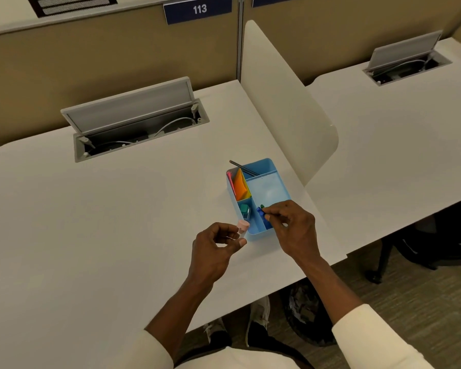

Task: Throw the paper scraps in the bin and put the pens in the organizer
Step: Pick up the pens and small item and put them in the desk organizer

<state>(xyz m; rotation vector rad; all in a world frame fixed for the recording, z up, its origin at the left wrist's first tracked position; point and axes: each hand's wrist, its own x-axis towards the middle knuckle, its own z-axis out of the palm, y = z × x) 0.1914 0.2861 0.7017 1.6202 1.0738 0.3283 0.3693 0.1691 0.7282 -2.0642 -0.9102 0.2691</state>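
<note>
**A:** Near the right edge of the white desk [91, 214]: blue organizer [270, 187], open top, several compartments. Where are the pens?

**B:** Right hand [294, 226] over the organizer's near right compartment, fingertips pinched on a blue pen [262, 215] that tilts into that compartment. Something green shows just beside it; too small to name.

**A:** Left hand?

**B:** Left hand [216, 249] just left of the organizer's near corner, above the desk. Thumb and forefinger pinch a small pink-capped item [242, 227], clear below the cap. Other fingers curled in.

**A:** Other compartments?

**B:** Far left one holds orange and yellow sheets [240, 185] standing on edge, with thin pink sticks beside them. Near left one holds a small green block [245, 210]. Dark thin rods [244, 168] lie across the far rim. Large right compartment mostly bare.

**A:** Surroundings?

**B:** Open cable hatch [139, 123] far left in the desk. Cream divider [285, 102] to the right. Dark bin [305, 312] under the desk's near edge, contents unclear.
</note>
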